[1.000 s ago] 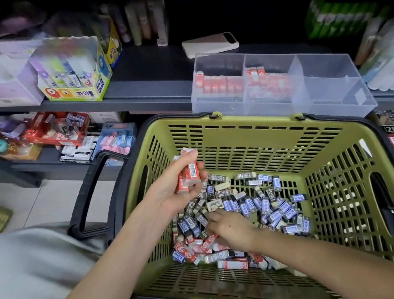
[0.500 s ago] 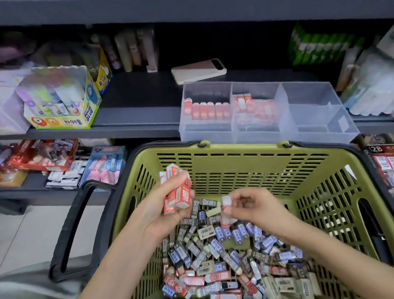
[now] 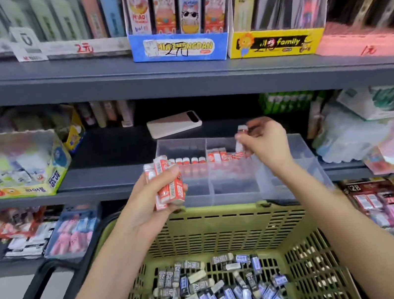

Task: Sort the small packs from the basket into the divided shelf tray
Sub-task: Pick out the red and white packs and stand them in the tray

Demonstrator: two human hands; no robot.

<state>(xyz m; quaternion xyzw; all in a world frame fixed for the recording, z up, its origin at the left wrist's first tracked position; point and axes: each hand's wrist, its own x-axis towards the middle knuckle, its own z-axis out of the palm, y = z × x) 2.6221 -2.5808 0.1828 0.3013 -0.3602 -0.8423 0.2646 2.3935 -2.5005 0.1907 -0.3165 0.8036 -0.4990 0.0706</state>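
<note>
Broadly, grey shop shelving (image 3: 74, 76) fills the top half of the view, and the green basket (image 3: 227, 212) sits below it at six o'clock. A clear divided tray (image 3: 296, 158) stands on the middle shelf at twelve o'clock from the basket, just behind its far rim. Its left and middle compartments already hold rows of red-and-white packs. A heap of loose packs (image 3: 215, 297), mostly blue and grey, lies on the basket floor.

At about ten o'clock from the heap, the left hand (image 3: 147, 204) is raised in front of the tray, fingers and thumb wrapped around a bundle of red packs (image 3: 168, 185). At two o'clock from that bundle, the right hand (image 3: 265, 145) hovers over the tray and pinches a single small pack (image 3: 242, 128) between thumb and fingertips. It is blurred, so its print is unreadable. It hangs above the far right corner of the middle compartment, close to the divider.

The step in hand looks like seating this one pack. It probably goes best if the hand lowers the pack upright into the gap at the end of the middle row, matching its neighbours' facing. Letting go low should keep it from tipping the row or slipping across the divider. The left hand can hold its bundle level and close to feed the next pack.
</note>
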